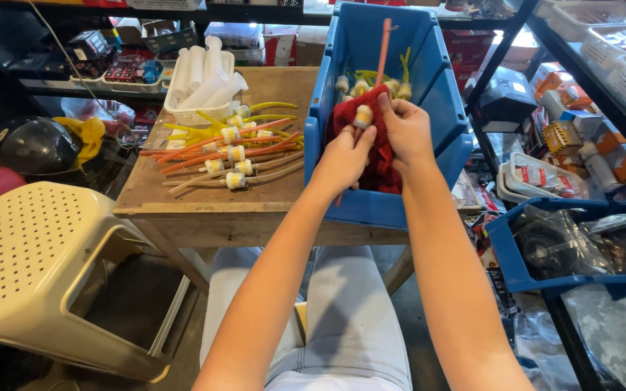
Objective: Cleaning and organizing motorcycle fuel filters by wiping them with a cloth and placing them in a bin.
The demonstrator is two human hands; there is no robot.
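Both hands work over a blue plastic bin point(385, 206) on the wooden table point(182, 203). My left hand point(343, 158) pinches a small white-and-yellow filter point(363, 116) that sits on an orange tube point(384, 51) rising up from it. My right hand point(406, 129) presses a red cloth point(380, 156) against the filter and tube. More filters with yellow-green tubes point(371, 83) lie deeper in the bin.
Several filters with orange, yellow and tan tubes point(230, 156) lie in a row on the table. A white basket of white tubes point(201, 83) stands behind them. A cream plastic stool point(34, 261) is at left, with shelves and another blue bin point(523, 268) at right.
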